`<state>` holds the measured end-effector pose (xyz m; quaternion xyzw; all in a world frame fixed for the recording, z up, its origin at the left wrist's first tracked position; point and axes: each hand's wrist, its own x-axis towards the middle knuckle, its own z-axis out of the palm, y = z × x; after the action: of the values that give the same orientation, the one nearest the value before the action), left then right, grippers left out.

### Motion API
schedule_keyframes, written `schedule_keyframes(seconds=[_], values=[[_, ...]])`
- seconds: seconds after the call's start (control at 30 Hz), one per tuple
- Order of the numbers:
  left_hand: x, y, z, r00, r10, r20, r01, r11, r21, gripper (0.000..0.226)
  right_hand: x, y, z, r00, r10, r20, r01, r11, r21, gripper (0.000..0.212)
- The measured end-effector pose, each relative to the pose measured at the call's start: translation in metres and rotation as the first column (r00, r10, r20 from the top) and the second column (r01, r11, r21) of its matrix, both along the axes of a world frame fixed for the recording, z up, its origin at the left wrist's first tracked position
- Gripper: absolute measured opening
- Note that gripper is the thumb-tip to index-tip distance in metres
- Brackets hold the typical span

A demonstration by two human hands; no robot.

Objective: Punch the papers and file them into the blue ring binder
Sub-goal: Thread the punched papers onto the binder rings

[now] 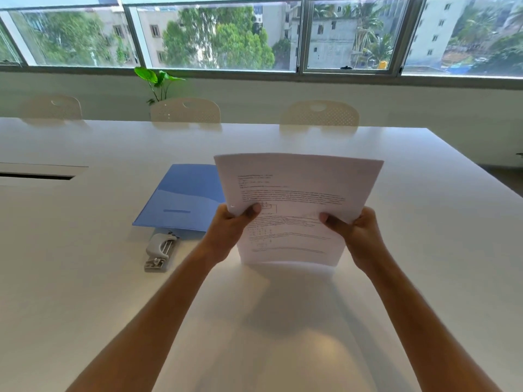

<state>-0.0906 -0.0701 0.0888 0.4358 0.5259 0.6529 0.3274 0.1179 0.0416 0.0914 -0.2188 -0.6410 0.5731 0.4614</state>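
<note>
A sheaf of white printed papers stands upright, its lower edge on the white bench near the front middle, probably to square the edges before punching. The left hand and right hand pinch its sides, thumbs in front. The closed blue ring binder and grey hole punch lie leftward.

Printed text on the papers is too blurred to read. The sheets hide the blue ring binder's right edge and the fingers of the left hand and right hand. The binder covers the hole punch's far end.
</note>
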Motion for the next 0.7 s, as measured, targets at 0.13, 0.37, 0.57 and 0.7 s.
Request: schedule_keyframes(seconds=[0.13,0.37,0.57,0.7], values=[[-0.005,0.006,0.001,1.000,0.006,0.006,-0.006,1.000,-0.009,0.015,-0.004,0.008,0.000,1.000,0.017,-0.010,-0.018,1.000,-0.006,0.027],[-0.011,0.019,-0.025,0.998,0.056,0.007,-0.055,0.990,-0.127,0.021,-0.011,0.020,-0.029,0.991,-0.011,0.135,0.022,0.997,-0.079,0.026],[-0.016,0.029,-0.027,0.997,0.079,0.005,-0.078,0.990,-0.114,0.020,-0.016,0.028,-0.031,0.990,-0.032,0.135,0.041,0.997,-0.061,0.019],[-0.017,0.033,-0.027,0.997,0.073,0.022,-0.070,0.990,-0.119,0.018,-0.021,0.031,-0.038,0.983,-0.091,0.157,0.096,0.995,-0.022,0.009]])
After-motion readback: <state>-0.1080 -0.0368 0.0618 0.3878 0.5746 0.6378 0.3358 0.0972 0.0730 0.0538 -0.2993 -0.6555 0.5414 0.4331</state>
